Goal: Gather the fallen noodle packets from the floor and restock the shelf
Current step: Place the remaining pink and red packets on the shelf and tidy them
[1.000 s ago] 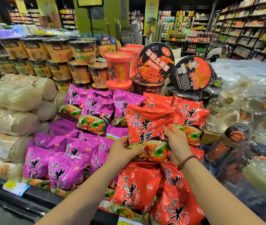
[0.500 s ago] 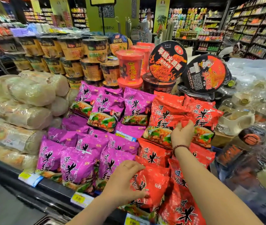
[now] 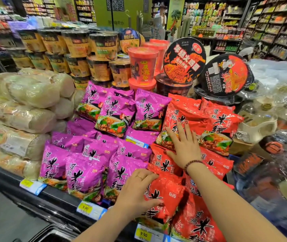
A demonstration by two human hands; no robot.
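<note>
red noodle packet (image 3: 169, 194) at the shelf (image 3: 60, 199) front is clutched by the left grip (image 3: 137, 187); right grip (image 3: 183, 144), fingers straight, presses an upper packet (image 3: 186, 110).

Brown tubs (image 3: 76, 44) back L, red cups (image 3: 142, 65) ctr, black bowls (image 3: 184, 60) R, clear-wrapped bundles (image 3: 30, 91) far L, price tags (image 3: 85, 207) front.

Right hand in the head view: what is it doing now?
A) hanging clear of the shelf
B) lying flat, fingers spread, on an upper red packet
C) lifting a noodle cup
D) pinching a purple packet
B: the right hand lies with straight, spread fingers on the upper red packet, while the left hand grips a lower red packet.
</note>
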